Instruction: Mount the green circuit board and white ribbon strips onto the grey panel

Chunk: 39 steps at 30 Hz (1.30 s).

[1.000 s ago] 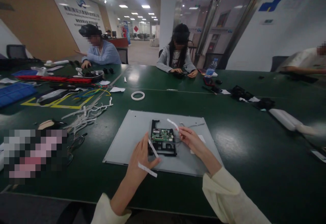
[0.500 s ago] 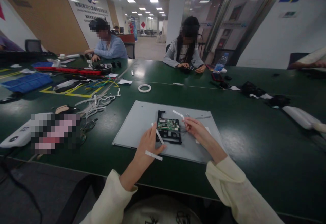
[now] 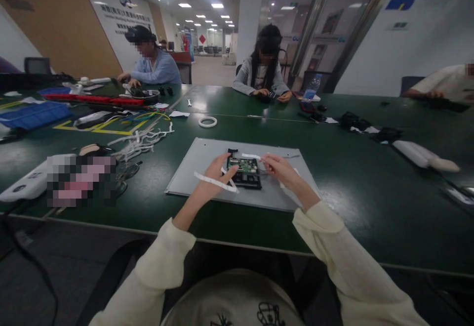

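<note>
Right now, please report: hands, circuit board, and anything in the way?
Right hand pinching white strip. Left hand at black frame. Circuit board on frame, left thumb partly covering it.

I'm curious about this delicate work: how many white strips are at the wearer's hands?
3: a strip in the right hand, another strip across the left hand, a third strip partly hidden by the left thumb. More may be hidden.

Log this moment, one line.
left hand: at black plastic frame, contact unclear; right hand: holding narrow white strip; green rectangular circuit board: on frame
</note>
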### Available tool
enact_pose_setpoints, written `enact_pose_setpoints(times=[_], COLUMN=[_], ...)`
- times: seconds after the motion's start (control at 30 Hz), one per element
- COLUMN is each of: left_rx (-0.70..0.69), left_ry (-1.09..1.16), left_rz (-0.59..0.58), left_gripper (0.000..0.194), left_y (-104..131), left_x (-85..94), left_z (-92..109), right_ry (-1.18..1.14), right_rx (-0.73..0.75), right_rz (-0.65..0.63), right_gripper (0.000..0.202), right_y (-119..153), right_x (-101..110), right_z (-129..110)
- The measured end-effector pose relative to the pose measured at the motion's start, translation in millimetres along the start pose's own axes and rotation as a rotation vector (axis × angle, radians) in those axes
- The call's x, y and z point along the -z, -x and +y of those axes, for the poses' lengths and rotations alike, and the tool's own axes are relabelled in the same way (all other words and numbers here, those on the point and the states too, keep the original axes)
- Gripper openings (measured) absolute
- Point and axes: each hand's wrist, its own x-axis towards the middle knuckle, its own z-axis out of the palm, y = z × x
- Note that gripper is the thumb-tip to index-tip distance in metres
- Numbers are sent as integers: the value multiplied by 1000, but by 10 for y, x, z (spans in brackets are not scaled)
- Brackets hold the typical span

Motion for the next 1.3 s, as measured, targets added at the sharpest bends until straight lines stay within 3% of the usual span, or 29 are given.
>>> enact_pose_setpoints(times=[0.17, 0.3, 0.37, 0.53, 0.73, 0.97, 1.3], left_rx=[88, 80, 51, 59, 67, 43, 33], left_ry=[246, 247, 242, 206, -129, -209, -255], left_rz=[-79, -328, -380, -227, -16, -73, -75], left_gripper=[52, 48, 46, 36, 30, 30, 32], left_y=[-498, -724, -770, -807, -865, -860, -904], left_x=[-21, -47, -46, -18, 26, 20, -42], left_z=[82, 106, 92, -85, -424, -569, -690], right_ry=[212, 347, 465, 899, 1049, 1160, 1201], right_rx=[115, 147, 188, 285, 278, 288, 276], right_rz=[-64, -48, -30, 45, 64, 77, 124], right_gripper=[36, 37, 37, 31, 26, 27, 26], right_y=[-16, -54, -99, -354, -676, -681, -681], right_x=[-107, -102, -105, -244, -553, -620, -606], right_z=[-56, -102, -148, -246, -128, 47, 55])
